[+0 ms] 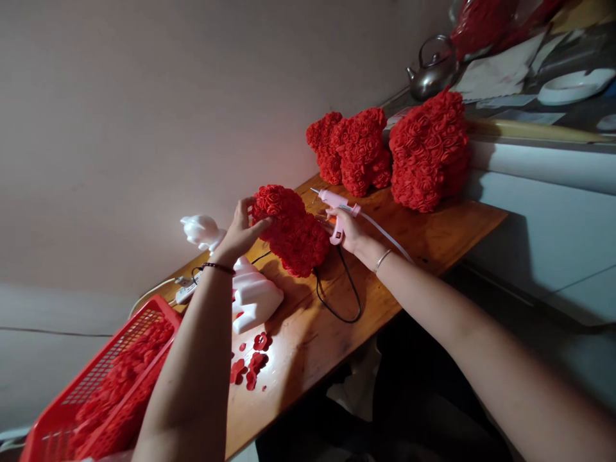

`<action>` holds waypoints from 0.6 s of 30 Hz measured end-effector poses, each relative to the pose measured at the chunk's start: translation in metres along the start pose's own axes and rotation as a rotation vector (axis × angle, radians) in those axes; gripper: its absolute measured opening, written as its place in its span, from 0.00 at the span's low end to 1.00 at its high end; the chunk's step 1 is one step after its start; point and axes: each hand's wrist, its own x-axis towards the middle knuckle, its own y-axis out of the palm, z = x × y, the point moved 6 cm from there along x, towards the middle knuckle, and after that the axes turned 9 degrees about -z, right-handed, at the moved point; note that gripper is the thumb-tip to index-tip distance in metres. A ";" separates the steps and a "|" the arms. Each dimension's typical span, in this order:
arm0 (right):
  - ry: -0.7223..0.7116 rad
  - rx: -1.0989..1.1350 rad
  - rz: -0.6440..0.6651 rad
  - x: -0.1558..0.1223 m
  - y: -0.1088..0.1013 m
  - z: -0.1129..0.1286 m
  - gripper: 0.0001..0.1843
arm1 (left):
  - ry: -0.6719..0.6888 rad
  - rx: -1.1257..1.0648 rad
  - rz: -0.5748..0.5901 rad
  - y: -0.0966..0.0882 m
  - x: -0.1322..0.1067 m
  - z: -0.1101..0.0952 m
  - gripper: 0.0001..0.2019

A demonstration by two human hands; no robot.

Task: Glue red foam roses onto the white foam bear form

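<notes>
Holding the 1 red rose-covered figure (293, 237) at mid-frame, our left hand (240, 232) has its fingers curled on the figure's upper left, thumb on the near side. Our right hand (348, 230) wraps its fingers around the handle of 1 pink glue gun (334, 199) just right of the figure, nozzle pointing to the upper left. We judge this figure nearly done: red roses cover the side that faces us, and we cannot see its far side. Close by, left of centre on the wooden surface (308, 321), 2 white foam shapes (257, 298) show bare, so we take them as not begun; our left arm (199, 353) hides whether they join. Below them lie loose red petals (258, 361), overlapping too much to count. Further out, we count 1 red basket (48, 420) of small roses (128, 372) at lower left and 3 covered figures (363, 151), seemingly finished, at upper right. Beyond those, toward the top right, stand 1 kettle (433, 78) and 1 white dish (575, 88).
</notes>
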 end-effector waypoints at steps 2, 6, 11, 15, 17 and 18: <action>-0.022 -0.006 0.008 0.002 -0.002 -0.001 0.04 | -0.014 0.024 0.057 0.000 0.000 0.003 0.31; -0.037 -0.037 0.027 0.006 -0.004 -0.004 0.07 | 0.030 0.156 -0.026 -0.002 -0.003 -0.009 0.32; -0.010 -0.064 0.027 0.007 -0.003 -0.005 0.12 | 0.016 0.247 -0.074 0.002 -0.010 -0.025 0.33; -0.001 -0.059 0.006 0.005 -0.003 -0.002 0.10 | -0.048 0.167 0.047 -0.004 -0.006 -0.024 0.29; 0.010 -0.044 0.010 0.005 -0.003 -0.002 0.09 | -0.106 0.073 0.161 -0.008 -0.001 -0.018 0.26; 0.017 -0.039 0.009 0.005 -0.003 -0.002 0.09 | -0.122 0.038 0.210 -0.010 0.003 -0.015 0.27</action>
